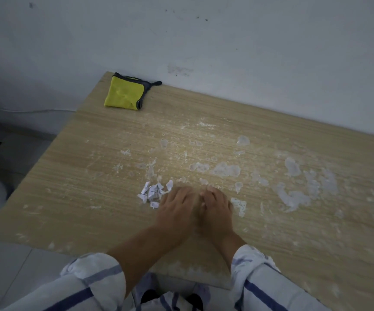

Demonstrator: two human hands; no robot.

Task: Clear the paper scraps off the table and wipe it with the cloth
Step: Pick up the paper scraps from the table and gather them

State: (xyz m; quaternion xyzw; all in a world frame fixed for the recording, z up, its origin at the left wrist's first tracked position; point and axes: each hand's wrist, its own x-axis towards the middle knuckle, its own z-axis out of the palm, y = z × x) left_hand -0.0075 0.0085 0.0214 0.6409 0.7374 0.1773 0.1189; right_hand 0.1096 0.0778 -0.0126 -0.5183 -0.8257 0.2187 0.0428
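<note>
Several small white paper scraps (153, 193) lie in a loose heap on the wooden table (91, 176), a little left of centre. My left hand (177, 207) rests palm down right beside the heap, its fingertips touching the nearest scraps. My right hand (217, 207) lies flat against the left one, fingers together, nothing visibly held. A folded yellow cloth (124, 93) with a dark grey edge sits at the table's far left corner by the wall, well away from both hands.
White dried smears and blotches (294, 194) cover the middle and right of the table. A white wall (204, 41) runs along the far edge. The table's left edge drops to a tiled floor (8, 158). My striped sleeves are at the near edge.
</note>
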